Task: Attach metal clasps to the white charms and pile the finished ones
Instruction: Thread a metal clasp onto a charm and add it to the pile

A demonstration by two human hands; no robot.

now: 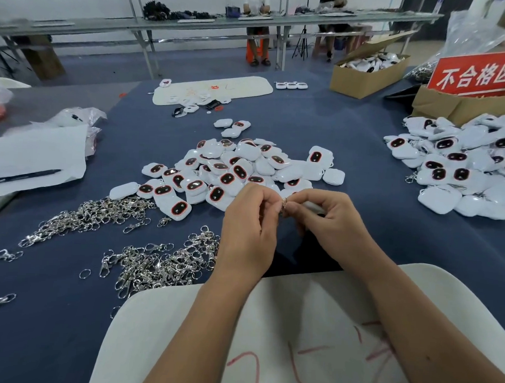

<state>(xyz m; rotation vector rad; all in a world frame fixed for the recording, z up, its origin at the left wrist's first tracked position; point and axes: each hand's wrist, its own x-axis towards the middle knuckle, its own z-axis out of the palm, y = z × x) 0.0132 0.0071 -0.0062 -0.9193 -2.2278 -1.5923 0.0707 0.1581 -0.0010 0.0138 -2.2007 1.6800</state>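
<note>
Meeting over the near middle of the worktop [349, 132], the left hand [249, 226] and right hand [331, 220] pinch one small ring [284, 200] between their fingertips, and a white charm [313, 206] peeks from the right hand's grip. The pile of finished charms [466, 166] lies far right, nearer the right hand; loose clasps [161, 262] lie near left, and bare charms [232, 167] sit just beyond the hands.

Dark blue cloth-covered table [349, 132]: central heap of white plastic charms with dark oval faces [235, 170], bigger heap [463, 168] far right, loose silver metal clasps [144, 256] near left, brown cardboard box [366, 71], white paper sheet [36, 153] with black pen [23, 177].
</note>
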